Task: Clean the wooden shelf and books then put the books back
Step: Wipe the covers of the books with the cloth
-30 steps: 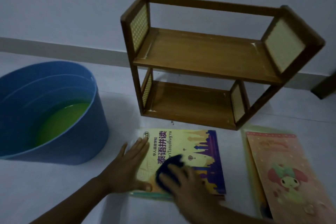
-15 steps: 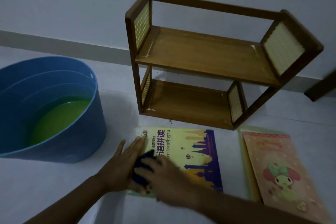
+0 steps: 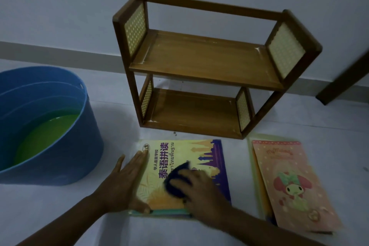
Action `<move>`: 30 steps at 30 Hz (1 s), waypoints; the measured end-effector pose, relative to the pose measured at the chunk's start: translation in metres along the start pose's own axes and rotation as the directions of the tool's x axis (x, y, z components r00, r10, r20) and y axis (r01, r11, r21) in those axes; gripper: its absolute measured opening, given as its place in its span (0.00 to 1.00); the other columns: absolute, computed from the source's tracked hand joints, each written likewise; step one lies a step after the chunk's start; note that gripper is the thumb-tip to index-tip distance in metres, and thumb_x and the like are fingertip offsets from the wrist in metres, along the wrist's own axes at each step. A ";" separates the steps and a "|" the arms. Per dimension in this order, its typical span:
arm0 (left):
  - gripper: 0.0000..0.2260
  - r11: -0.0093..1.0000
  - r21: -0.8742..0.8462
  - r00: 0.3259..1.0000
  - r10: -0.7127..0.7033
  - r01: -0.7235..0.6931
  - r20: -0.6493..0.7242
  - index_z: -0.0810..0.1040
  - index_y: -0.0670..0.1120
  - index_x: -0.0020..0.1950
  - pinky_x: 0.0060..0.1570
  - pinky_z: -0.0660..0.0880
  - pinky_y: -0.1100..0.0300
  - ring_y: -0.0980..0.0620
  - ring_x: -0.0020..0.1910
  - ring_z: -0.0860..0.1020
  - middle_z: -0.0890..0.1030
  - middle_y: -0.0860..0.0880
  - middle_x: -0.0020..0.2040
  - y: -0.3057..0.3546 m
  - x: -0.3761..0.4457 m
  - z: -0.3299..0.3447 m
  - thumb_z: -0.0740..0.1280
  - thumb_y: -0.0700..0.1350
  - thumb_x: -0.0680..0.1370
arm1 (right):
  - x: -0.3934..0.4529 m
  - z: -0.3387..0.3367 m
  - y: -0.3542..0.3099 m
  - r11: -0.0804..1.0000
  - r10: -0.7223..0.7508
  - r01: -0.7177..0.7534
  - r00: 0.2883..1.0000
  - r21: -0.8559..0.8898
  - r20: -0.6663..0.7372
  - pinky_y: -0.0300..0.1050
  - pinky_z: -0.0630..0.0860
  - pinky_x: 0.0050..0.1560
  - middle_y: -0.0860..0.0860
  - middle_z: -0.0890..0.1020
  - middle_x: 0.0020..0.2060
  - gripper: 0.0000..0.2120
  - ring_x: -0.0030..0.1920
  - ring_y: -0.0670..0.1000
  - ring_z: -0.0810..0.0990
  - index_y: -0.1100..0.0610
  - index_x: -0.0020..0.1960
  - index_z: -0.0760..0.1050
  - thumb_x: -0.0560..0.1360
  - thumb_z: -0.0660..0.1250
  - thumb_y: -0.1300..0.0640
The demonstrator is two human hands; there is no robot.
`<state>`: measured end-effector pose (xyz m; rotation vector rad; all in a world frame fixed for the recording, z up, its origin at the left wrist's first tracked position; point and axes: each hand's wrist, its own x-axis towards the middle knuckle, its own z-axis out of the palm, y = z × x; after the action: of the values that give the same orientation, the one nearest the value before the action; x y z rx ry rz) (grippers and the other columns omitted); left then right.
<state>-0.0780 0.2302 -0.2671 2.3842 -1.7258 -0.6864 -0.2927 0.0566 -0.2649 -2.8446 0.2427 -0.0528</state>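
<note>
A yellow and purple book (image 3: 201, 154) lies flat on the floor in front of the empty two-tier wooden shelf (image 3: 203, 60). My left hand (image 3: 123, 183) rests flat on the book's left edge, fingers spread. My right hand (image 3: 199, 191) presses a dark blue cloth (image 3: 175, 179) onto the middle of the cover. A pink book (image 3: 291, 183) lies on other books to the right, untouched.
A blue tub (image 3: 65, 158) holding green liquid stands on the floor at the left. The shelf stands against a pale wall. A dark wooden leg (image 3: 343, 82) leans in at the far right.
My right hand has slid the cloth over the cover, first left toward my left hand, then back to the middle. My left hand has stayed on the book's edge.
</note>
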 end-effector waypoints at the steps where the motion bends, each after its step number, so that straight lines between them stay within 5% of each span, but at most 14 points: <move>1: 0.65 1.000 0.011 1.000 0.004 -0.004 -0.009 0.30 0.45 0.76 0.73 0.29 0.52 0.52 0.77 0.34 0.32 0.50 0.76 0.000 0.000 -0.001 0.60 0.82 0.58 | -0.004 -0.009 0.020 0.993 0.118 -0.118 0.991 -0.005 -0.065 0.57 0.74 0.60 0.51 0.71 0.68 0.29 0.61 0.58 0.73 0.45 0.70 0.65 0.69 0.64 0.54; 5: 0.56 0.962 0.258 0.990 0.116 -0.093 -0.075 0.55 0.42 0.79 0.73 0.36 0.50 0.41 0.78 0.53 0.55 0.39 0.78 0.016 -0.001 -0.003 0.56 0.81 0.64 | -0.035 -0.026 0.083 0.833 0.552 -0.544 0.829 0.105 -0.086 0.53 0.70 0.64 0.54 0.68 0.70 0.26 0.64 0.58 0.69 0.50 0.73 0.64 0.75 0.62 0.57; 7: 0.50 0.943 0.278 0.976 0.207 -0.183 -0.061 0.57 0.44 0.78 0.72 0.40 0.48 0.39 0.77 0.56 0.57 0.38 0.77 0.034 0.001 0.008 0.54 0.79 0.68 | -0.050 -0.019 0.100 0.765 0.643 -0.638 0.764 0.091 -0.058 0.58 0.71 0.62 0.58 0.71 0.68 0.26 0.63 0.62 0.71 0.54 0.72 0.67 0.74 0.63 0.56; 12: 0.43 0.909 0.368 0.977 0.213 -0.196 -0.005 0.64 0.44 0.76 0.70 0.46 0.41 0.32 0.71 0.64 0.66 0.30 0.71 0.053 0.011 0.019 0.53 0.75 0.73 | -0.070 0.003 0.116 0.799 0.600 -0.601 0.798 -0.001 0.044 0.62 0.76 0.54 0.60 0.76 0.62 0.30 0.58 0.64 0.76 0.52 0.67 0.69 0.66 0.72 0.55; 14: 0.38 0.858 0.459 0.960 0.277 -0.229 -0.040 0.67 0.44 0.74 0.72 0.56 0.39 0.33 0.68 0.70 0.70 0.31 0.69 0.047 0.013 0.017 0.53 0.71 0.75 | -0.068 -0.001 0.117 0.801 0.598 -0.598 0.801 0.014 0.020 0.61 0.74 0.58 0.59 0.74 0.65 0.28 0.60 0.64 0.74 0.53 0.68 0.70 0.69 0.71 0.57; 17: 0.30 0.799 0.519 0.937 0.350 -0.304 0.010 0.69 0.44 0.73 0.60 0.72 0.41 0.34 0.66 0.73 0.73 0.33 0.67 0.045 0.009 0.014 0.50 0.63 0.81 | -0.068 -0.004 0.120 0.810 0.581 -0.585 0.810 0.047 0.082 0.57 0.67 0.65 0.58 0.66 0.70 0.27 0.66 0.62 0.66 0.51 0.72 0.65 0.74 0.65 0.56; 20: 0.24 0.736 0.511 0.846 0.532 -0.443 -0.033 0.70 0.40 0.70 0.49 0.82 0.50 0.40 0.56 0.82 0.80 0.37 0.60 0.057 0.006 -0.001 0.42 0.49 0.85 | -0.070 -0.018 0.116 0.812 0.576 -0.584 0.799 -0.009 0.174 0.56 0.63 0.67 0.55 0.59 0.74 0.30 0.70 0.60 0.60 0.47 0.75 0.57 0.76 0.63 0.49; 22: 0.19 0.766 0.449 0.821 0.560 -0.460 -0.113 0.75 0.41 0.65 0.36 0.82 0.61 0.51 0.41 0.85 0.85 0.43 0.50 0.075 0.009 -0.032 0.50 0.48 0.84 | -0.066 -0.031 0.110 0.810 0.580 -0.586 0.802 0.003 0.144 0.60 0.59 0.70 0.53 0.55 0.76 0.33 0.74 0.59 0.54 0.47 0.76 0.53 0.75 0.60 0.43; 24: 0.19 0.849 0.333 0.853 0.487 -0.411 -0.189 0.72 0.46 0.64 0.26 0.73 0.74 0.61 0.32 0.80 0.85 0.50 0.44 0.091 0.012 -0.068 0.61 0.55 0.78 | -0.058 -0.049 0.100 0.770 0.610 -0.600 0.792 0.218 0.023 0.58 0.58 0.71 0.53 0.60 0.75 0.34 0.74 0.56 0.57 0.50 0.77 0.53 0.74 0.60 0.46; 25: 0.22 0.906 0.230 0.875 0.408 -0.355 -0.259 0.70 0.51 0.65 0.25 0.69 0.77 0.64 0.33 0.79 0.85 0.53 0.44 0.096 0.010 -0.084 0.57 0.62 0.77 | -0.051 -0.060 0.094 0.692 0.650 -0.591 0.760 0.414 -0.002 0.54 0.62 0.70 0.53 0.65 0.72 0.34 0.72 0.53 0.63 0.51 0.77 0.52 0.74 0.62 0.51; 27: 0.24 0.961 -0.067 0.905 0.228 -0.269 -0.360 0.68 0.61 0.64 0.32 0.73 0.74 0.64 0.40 0.79 0.82 0.60 0.49 0.100 0.006 -0.103 0.45 0.70 0.76 | -0.037 -0.081 0.081 0.315 0.668 -0.480 0.725 0.819 0.168 0.49 0.70 0.64 0.51 0.72 0.66 0.37 0.65 0.49 0.72 0.44 0.75 0.52 0.74 0.67 0.60; 29: 0.20 0.908 -0.348 0.921 0.091 -0.232 -0.379 0.73 0.62 0.59 0.42 0.77 0.69 0.62 0.45 0.80 0.81 0.63 0.48 0.102 0.003 -0.105 0.48 0.68 0.77 | -0.027 -0.095 0.072 -0.129 0.594 -0.269 0.750 0.954 0.292 0.57 0.76 0.60 0.55 0.77 0.63 0.35 0.60 0.57 0.78 0.37 0.69 0.57 0.74 0.65 0.67; 30: 0.20 0.869 -0.455 0.926 0.011 -0.196 -0.377 0.75 0.60 0.56 0.44 0.76 0.67 0.60 0.47 0.80 0.81 0.62 0.48 0.104 0.002 -0.102 0.50 0.66 0.76 | -0.024 -0.100 0.069 -0.228 0.589 -0.202 0.750 0.953 0.300 0.60 0.76 0.59 0.58 0.78 0.60 0.32 0.57 0.61 0.79 0.39 0.68 0.61 0.75 0.62 0.69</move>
<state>-0.1246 0.1762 -0.1404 1.9051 -1.3230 -0.5371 -0.3334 -0.0322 -0.1887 -1.0068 0.8181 -0.3419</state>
